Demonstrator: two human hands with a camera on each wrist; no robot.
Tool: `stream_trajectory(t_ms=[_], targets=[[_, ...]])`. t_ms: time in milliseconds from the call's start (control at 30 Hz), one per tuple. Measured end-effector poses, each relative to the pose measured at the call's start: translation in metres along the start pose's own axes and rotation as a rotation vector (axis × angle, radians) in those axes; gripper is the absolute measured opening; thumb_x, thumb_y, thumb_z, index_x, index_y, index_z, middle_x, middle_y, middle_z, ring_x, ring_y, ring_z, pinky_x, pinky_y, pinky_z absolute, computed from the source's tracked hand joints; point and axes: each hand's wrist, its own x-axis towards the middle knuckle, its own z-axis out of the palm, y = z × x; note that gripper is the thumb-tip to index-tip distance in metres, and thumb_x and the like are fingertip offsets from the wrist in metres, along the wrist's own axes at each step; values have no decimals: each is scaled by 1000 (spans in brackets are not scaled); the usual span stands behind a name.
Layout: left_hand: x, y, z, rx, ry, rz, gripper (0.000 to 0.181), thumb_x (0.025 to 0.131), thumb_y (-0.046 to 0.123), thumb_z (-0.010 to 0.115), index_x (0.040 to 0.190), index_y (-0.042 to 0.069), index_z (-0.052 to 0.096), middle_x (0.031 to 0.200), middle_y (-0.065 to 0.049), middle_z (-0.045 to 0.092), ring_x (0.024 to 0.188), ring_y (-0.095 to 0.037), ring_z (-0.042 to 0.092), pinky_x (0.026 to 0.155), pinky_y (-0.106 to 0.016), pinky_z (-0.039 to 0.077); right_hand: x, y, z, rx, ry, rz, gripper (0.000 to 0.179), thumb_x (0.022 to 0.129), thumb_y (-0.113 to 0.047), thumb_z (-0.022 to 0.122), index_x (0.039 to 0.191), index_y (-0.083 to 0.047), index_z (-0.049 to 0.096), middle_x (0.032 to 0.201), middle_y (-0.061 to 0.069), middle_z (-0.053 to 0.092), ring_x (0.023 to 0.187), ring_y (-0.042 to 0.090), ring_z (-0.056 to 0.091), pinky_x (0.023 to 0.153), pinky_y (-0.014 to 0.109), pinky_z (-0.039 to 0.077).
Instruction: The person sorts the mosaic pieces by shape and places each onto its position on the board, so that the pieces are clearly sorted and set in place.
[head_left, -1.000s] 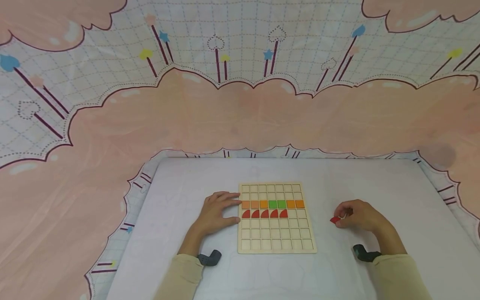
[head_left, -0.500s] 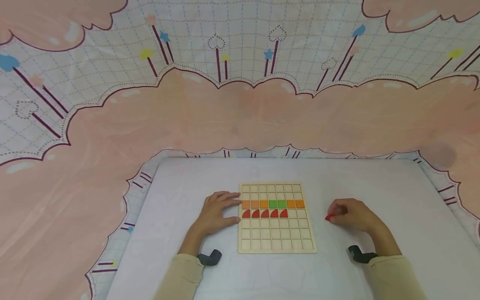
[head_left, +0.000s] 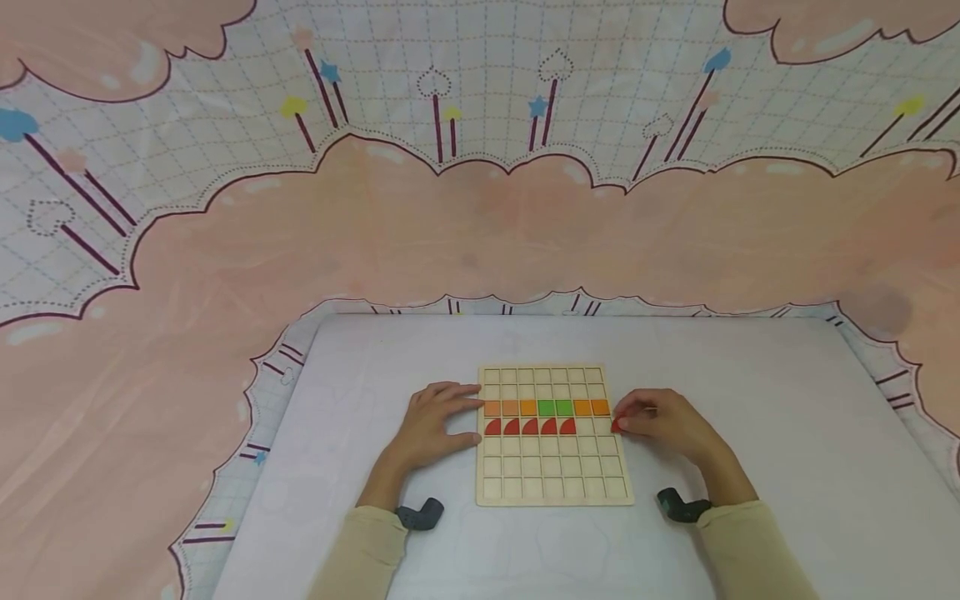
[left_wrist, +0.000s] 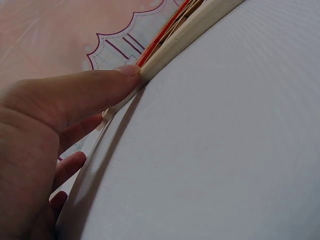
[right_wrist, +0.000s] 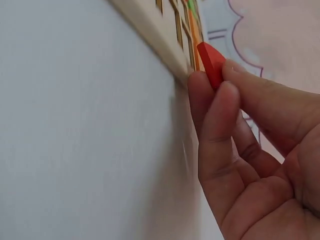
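Observation:
A square wooden grid board [head_left: 551, 467] lies on the white table. One of its rows holds orange and green square tiles [head_left: 555, 407]; the row just below has several red quarter-circle tiles [head_left: 530, 427] at its left end. My left hand [head_left: 431, 429] rests at the board's left edge, thumb and fingertips touching the rim with the fingers spread. Between thumb and fingers, my right hand [head_left: 667, 425] pinches another red quarter-circle tile [right_wrist: 212, 62] close to the board's right edge, level with the red row. Part of that tile is covered by the fingertips.
Dark camera mounts sit on both wrists, the left mount [head_left: 422, 515] and the right mount [head_left: 681, 506]. The white table [head_left: 787, 375] reaches back to a patterned pink and white cloth [head_left: 480, 225] that stands behind it.
My right hand has moved left with the red quarter-circle tile, from out on the table to the board's right edge. The left hand and the board have stayed in place.

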Motion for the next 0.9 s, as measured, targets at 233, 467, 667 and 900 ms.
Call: stream_trajectory(t_ms=[233,467,667,900], targets=[[0,-1,0,10,4,5,55,83,46,79,135,30,68,153,13,52,145,-21,40,118,-55,28,6,-11,14,43,21,-10,15,89,-20,79,100,-12,75,94,3,72,89,19,63,80,30,54],[0,-1,0,6,6,10,56,83,47,79,135,29,68,153,13,52,144,-21,40,117,-55,28,12,-20,28,59,49,4,12,89,-19,79,98,-12,75,86,1,71,81,19,60,65,26,51],[1,-3,1,12,9,23,56,83,47,78,135,29,68,153,13,52,144,-21,41,117,-56,29,15,-24,35,45,69,53,11,87,-19,80,94,-13,74,82,-1,71,82,18,59,71,29,47],[0,-3,1,11,6,14,56,83,47,78,135,30,67,153,13,52,145,-21,40,117,-55,28,17,-29,39,17,61,96,10,86,-19,81,92,-13,75,80,-1,70,82,18,57,73,30,44]])
